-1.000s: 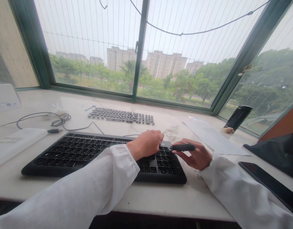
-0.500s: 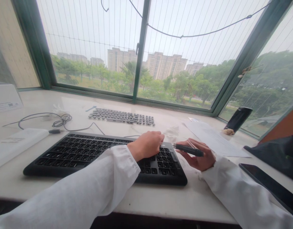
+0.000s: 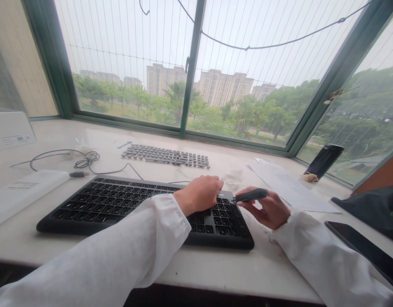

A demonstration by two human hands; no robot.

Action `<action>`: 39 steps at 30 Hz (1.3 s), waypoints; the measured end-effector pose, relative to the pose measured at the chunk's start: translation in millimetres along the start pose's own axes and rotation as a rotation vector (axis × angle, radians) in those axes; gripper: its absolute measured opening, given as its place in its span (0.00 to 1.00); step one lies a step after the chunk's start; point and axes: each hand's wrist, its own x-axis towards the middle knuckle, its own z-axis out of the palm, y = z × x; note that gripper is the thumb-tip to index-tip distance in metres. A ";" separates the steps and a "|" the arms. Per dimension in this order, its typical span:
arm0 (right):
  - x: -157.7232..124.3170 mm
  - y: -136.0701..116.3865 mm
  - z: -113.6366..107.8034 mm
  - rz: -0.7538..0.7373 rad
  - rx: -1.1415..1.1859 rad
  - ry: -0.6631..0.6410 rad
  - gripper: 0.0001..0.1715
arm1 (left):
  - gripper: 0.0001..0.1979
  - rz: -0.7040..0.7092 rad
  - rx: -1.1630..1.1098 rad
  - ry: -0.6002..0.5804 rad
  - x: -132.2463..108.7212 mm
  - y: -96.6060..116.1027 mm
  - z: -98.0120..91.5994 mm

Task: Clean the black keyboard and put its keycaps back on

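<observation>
Your left hand (image 3: 199, 194) curls over the keyboard (image 3: 119, 200) — can't tell if it's gripping anything. Your right hand (image 3: 270, 211) is clamped on a black tool (image 3: 252, 195) — tip near the keyboard.

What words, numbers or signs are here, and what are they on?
Nothing reads clearly.
White upright box: small print, square code, too blurred.
Flat white slab: grey lines, too blurred.
Black plastic keyboard: pale mark near far edge, too small.
White paper sheet: faint lines, too blurred.
Small dark-grey keys in rows: any letters too small.
</observation>
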 end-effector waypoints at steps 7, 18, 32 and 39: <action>-6.1 -0.1 7.9 -0.059 -0.097 0.013 0.07 | 0.10 -0.006 -0.006 -0.010 0.1 0.6 -0.4; -16.9 5.2 13.5 -0.258 -0.327 0.103 0.14 | 0.09 0.000 0.007 0.001 0.4 0.7 1.0; 0.8 -11.8 6.7 0.015 -0.118 0.127 0.06 | 0.09 -0.007 0.004 -0.026 -1.5 3.0 -5.0; 2.0 -5.9 12.4 0.030 -0.075 0.090 0.02 | 0.11 -0.009 0.044 -0.062 -3.8 4.1 -11.2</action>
